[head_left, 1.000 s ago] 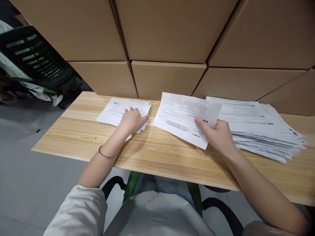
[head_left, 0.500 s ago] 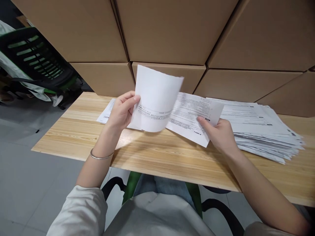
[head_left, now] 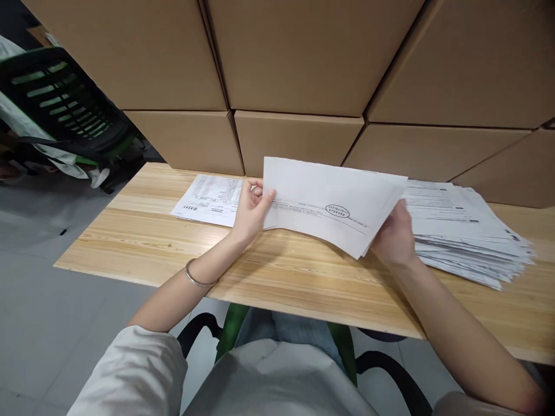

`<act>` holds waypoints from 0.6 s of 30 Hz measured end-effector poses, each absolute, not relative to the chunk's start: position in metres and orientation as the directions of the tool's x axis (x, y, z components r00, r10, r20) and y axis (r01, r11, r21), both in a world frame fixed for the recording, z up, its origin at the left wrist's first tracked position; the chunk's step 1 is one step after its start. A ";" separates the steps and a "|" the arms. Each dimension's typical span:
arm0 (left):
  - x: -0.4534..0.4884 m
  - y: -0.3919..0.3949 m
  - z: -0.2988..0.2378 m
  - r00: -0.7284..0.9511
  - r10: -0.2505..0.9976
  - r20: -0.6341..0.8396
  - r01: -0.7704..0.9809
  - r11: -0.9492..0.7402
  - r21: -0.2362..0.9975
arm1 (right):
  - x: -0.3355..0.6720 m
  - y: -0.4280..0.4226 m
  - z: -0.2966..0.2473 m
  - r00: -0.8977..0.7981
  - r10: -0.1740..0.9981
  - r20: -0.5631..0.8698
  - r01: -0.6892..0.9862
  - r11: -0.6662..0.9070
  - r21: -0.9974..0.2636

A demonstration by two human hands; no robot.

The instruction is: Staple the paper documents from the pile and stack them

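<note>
Both hands hold a small set of white printed sheets (head_left: 329,202) above the wooden table (head_left: 277,277). My left hand (head_left: 251,209) pinches their left edge, a silver bracelet on its wrist. My right hand (head_left: 393,237) grips the right end, its fingers mostly hidden behind the paper. The uppermost sheet is largely blank with a line of print and an oval stamp. A thin pile of printed sheets (head_left: 211,199) lies just left of my left hand. A thick, fanned stack of printed forms (head_left: 468,231) lies right of my right hand.
Large cardboard boxes (head_left: 299,63) are stacked against the table's far edge. A black mesh chair with green parts (head_left: 65,104) stands at the far left over grey floor. My lap and a green-framed chair (head_left: 342,346) show below the table's near edge.
My left hand picked a sheet off the left pile, lifted it, and brought it over onto the sheets in my right hand. Both hands now hold the set together.
</note>
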State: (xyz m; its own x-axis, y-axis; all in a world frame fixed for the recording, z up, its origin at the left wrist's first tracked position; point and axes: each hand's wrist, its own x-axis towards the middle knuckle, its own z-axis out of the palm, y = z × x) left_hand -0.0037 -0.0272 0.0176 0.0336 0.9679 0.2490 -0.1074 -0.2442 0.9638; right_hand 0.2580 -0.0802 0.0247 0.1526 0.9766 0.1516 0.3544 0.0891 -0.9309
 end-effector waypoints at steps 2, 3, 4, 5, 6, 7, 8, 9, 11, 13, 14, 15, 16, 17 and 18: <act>-0.001 -0.030 0.016 0.055 0.961 0.269 -0.102 -0.263 0.959 | 0.258 -0.082 0.027 0.125 0.972 0.200 0.265 0.162 -0.951; 0.000 -0.031 0.015 0.073 0.956 0.284 -0.091 -0.278 0.956 | 0.258 -0.084 0.028 0.118 0.966 0.229 0.262 0.192 -0.946; 0.001 -0.032 0.014 0.092 0.948 0.304 -0.076 -0.298 0.952 | 0.258 -0.085 0.030 0.128 0.958 0.256 0.305 0.208 -0.929; 0.002 -0.032 0.013 0.107 0.938 0.329 -0.055 -0.325 0.944 | 0.257 -0.085 0.031 0.154 0.948 0.277 0.366 0.206 -0.908; 0.002 -0.033 0.011 0.115 0.928 0.355 -0.027 -0.354 0.935 | 0.256 -0.086 0.031 0.182 0.941 0.285 0.424 0.186 -0.886; 0.002 -0.033 0.008 0.118 0.920 0.375 0.009 -0.378 0.926 | 0.255 -0.086 0.031 0.205 0.938 0.279 0.464 0.157 -0.872; 0.002 -0.032 0.006 0.119 0.915 0.385 0.050 -0.392 0.918 | 0.254 -0.086 0.031 0.226 0.937 0.266 0.485 0.129 -0.865; 0.002 -0.032 0.003 0.117 0.915 0.386 0.089 -0.397 0.914 | 0.254 -0.085 0.030 0.240 0.938 0.249 0.491 0.104 -0.865; 0.002 -0.031 -0.002 0.114 0.919 0.376 0.136 -0.390 0.911 | 0.254 -0.084 0.027 0.254 0.943 0.214 0.475 0.071 -0.877; 0.002 -0.031 -0.004 0.113 0.923 0.368 0.152 -0.382 0.911 | 0.255 -0.082 0.025 0.261 0.944 0.203 0.444 0.070 -0.894; 0.002 -0.031 -0.005 0.110 0.926 0.362 0.163 -0.376 0.912 | 0.256 -0.081 0.025 0.260 0.944 0.201 0.432 0.072 -0.899; 0.002 -0.031 -0.004 0.109 0.931 0.348 0.180 -0.363 0.914 | 0.256 -0.081 0.025 0.255 0.947 0.197 0.428 0.072 -0.901; 0.003 -0.031 -0.003 0.106 0.938 0.329 0.200 -0.345 0.917 | 0.257 -0.080 0.025 0.248 0.949 0.196 0.431 0.074 -0.900; 0.003 -0.032 -0.002 0.105 0.945 0.310 0.216 -0.326 0.920 | 0.257 -0.080 0.026 0.243 0.950 0.198 0.438 0.075 -0.896; 0.003 -0.032 -0.001 0.103 0.951 0.293 0.224 -0.309 0.924 | 0.257 -0.080 0.026 0.241 0.950 0.201 0.447 0.075 -0.891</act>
State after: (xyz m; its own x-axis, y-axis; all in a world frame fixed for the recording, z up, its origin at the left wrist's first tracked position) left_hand 0.0028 -0.0321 -0.0013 0.1030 0.9506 0.2928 0.2242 -0.3089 0.9243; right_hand 0.2571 -0.0798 0.0260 0.2410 0.9495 0.2009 0.4471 0.0751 -0.8913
